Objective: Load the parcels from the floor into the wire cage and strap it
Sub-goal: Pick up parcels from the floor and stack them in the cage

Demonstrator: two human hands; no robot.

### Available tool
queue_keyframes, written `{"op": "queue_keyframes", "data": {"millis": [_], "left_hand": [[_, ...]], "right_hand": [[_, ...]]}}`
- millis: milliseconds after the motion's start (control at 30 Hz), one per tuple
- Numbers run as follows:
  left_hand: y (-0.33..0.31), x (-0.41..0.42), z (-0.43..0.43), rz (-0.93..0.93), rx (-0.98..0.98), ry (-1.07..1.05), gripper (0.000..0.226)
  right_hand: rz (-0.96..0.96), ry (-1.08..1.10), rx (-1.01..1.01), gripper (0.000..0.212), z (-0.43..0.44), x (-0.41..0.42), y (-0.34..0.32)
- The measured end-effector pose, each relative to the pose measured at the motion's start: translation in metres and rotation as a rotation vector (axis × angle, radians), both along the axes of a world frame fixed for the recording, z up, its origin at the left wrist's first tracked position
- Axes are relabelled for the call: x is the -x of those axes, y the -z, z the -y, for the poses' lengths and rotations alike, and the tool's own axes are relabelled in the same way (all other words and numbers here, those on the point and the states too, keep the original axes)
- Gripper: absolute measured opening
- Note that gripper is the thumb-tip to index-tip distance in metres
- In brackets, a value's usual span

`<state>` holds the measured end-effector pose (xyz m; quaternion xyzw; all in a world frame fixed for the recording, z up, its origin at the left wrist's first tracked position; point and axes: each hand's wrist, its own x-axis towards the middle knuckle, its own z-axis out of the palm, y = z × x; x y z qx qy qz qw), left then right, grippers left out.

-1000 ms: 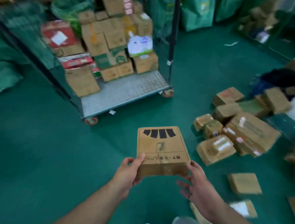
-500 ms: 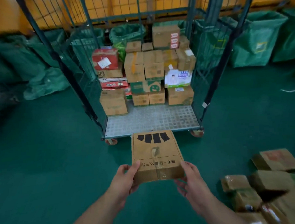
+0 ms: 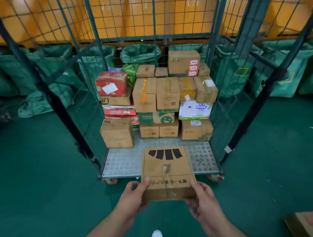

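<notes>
Stacked parcels (image 3: 158,104) fill the back of the wire cage (image 3: 99,90); its front deck is bare. Left hand (image 3: 133,198) and right hand (image 3: 205,203) each clamp their grip on a flat cardboard parcel (image 3: 167,172), held before the cage's open front.

Floor: dark green floor (image 3: 41,194), smooth, spreads below and around left hand (image 3: 132,198) and right hand (image 3: 207,204).
Wall: orange-yellow wall (image 3: 183,21), far ahead of both hands, blurred.
Left sacks: green sacks (image 3: 37,81) slumped along the wall foot, ahead-left of left hand.
Right bags: upright green bags (image 3: 287,70), ahead-right of right hand.
Light: even, soft.
</notes>
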<state>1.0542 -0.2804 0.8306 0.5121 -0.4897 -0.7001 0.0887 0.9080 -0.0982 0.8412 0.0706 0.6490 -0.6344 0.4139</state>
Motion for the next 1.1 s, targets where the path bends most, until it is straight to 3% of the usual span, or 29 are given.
{"op": "queue_keyframes", "data": {"millis": [100,233,467,767,1000,1100], "left_hand": [[-0.004,0.053,0.044,-0.011,-0.031,0.065,0.055],[-0.020,0.125,0.099,-0.024,-0.022,0.137,0.056],[-0.019,0.231,0.159,0.004,-0.056,0.153,0.059],[-0.042,0.342,0.254,0.067,0.013,-0.061,0.049],[-0.059,0.375,0.333,0.015,-0.021,-0.270,0.043],[-0.058,0.382,0.365,-0.002,-0.067,-0.297,0.038]], "right_hand": [[-0.011,0.054,-0.015,0.032,0.035,0.044,-0.009],[-0.013,0.111,-0.029,0.053,0.078,0.101,-0.020],[-0.023,0.199,-0.067,0.035,0.140,0.199,-0.017],[0.027,0.038,0.049,0.047,0.263,0.338,-0.006],[0.098,-0.023,0.083,0.028,0.376,0.390,0.001],[0.093,-0.044,0.060,0.031,0.419,0.399,0.003]]}}
